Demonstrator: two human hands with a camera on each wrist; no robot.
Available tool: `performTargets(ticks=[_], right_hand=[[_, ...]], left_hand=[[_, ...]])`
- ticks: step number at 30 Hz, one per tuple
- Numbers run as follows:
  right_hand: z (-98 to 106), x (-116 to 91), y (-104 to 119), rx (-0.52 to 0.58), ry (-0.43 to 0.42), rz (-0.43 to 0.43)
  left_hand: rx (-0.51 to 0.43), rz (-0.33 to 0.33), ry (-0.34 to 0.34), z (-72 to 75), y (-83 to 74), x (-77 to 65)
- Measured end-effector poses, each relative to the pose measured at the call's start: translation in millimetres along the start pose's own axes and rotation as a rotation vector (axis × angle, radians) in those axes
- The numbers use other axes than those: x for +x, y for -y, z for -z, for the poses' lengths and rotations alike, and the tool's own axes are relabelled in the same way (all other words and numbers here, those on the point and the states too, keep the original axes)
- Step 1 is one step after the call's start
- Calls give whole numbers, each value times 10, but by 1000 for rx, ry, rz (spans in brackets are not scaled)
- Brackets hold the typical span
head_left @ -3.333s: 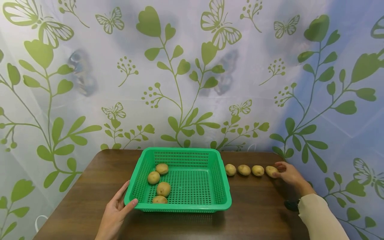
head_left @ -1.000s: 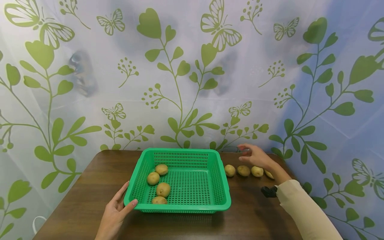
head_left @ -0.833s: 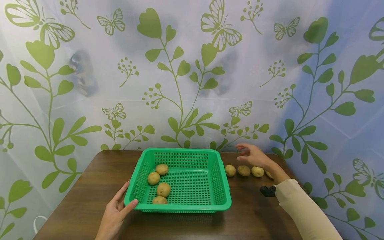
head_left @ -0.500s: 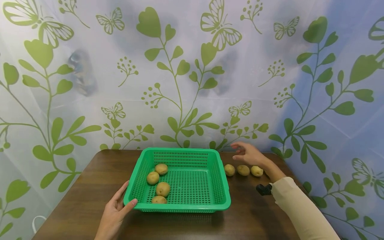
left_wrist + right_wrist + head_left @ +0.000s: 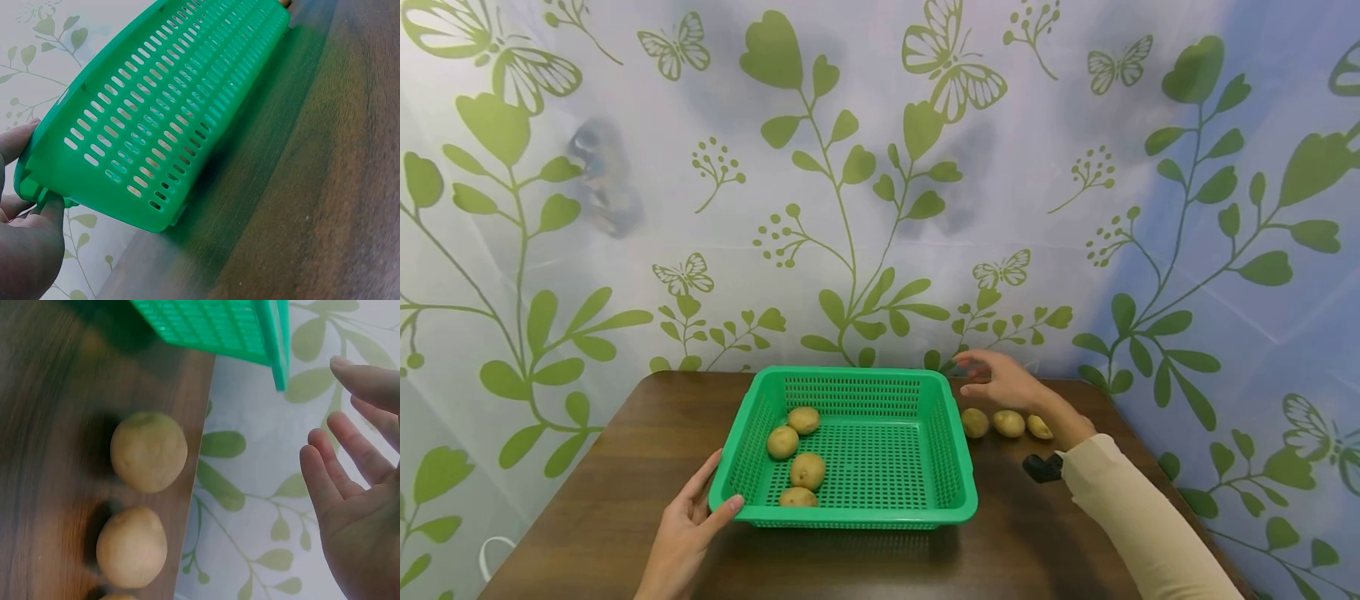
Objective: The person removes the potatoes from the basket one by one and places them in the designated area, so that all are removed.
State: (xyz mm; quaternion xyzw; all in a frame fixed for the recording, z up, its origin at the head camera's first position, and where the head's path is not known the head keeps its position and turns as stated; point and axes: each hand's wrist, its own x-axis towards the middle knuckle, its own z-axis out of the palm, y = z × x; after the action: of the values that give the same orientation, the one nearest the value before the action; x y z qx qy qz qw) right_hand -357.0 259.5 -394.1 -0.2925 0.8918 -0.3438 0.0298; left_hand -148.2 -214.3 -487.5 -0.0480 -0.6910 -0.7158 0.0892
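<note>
My left hand (image 5: 688, 529) grips the front left corner of a green plastic basket (image 5: 850, 517), thumb over the rim and fingers beneath it, as the left wrist view shows. Inside the basket, on its left side, lie several potatoes (image 5: 807, 472). My right hand (image 5: 1003, 382) holds nothing; its fingers are spread and slightly bent, above and behind a row of potatoes to the right of the basket. Closest to the basket is one round potato (image 5: 974, 422), followed by another potato (image 5: 1008, 423) and a third potato (image 5: 1039, 427) partly covered by my wrist.
Everything stands on a dark brown wooden table (image 5: 602, 483). A pale curtain (image 5: 850, 208) with green leaves and butterflies hangs right behind the table's back edge. A black object (image 5: 1042, 468) shows at my right wrist, by the beige sleeve (image 5: 1138, 508).
My right hand has left the rightmost potato of the row and moved left over the row towards the basket. My left hand and the basket stay in place.
</note>
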Motion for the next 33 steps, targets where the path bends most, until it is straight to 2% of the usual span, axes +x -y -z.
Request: performTargets(ticks=[10, 23, 33], right_hand=[[-133, 173, 199, 36, 44, 42], [-321, 388, 311, -6, 105, 107], [-438, 528, 555, 28, 156, 153]], left_hand=[[-10, -4, 1, 2, 3, 1], [-25, -8, 6, -9, -6, 7], [-20, -11, 5, -8, -8, 3]])
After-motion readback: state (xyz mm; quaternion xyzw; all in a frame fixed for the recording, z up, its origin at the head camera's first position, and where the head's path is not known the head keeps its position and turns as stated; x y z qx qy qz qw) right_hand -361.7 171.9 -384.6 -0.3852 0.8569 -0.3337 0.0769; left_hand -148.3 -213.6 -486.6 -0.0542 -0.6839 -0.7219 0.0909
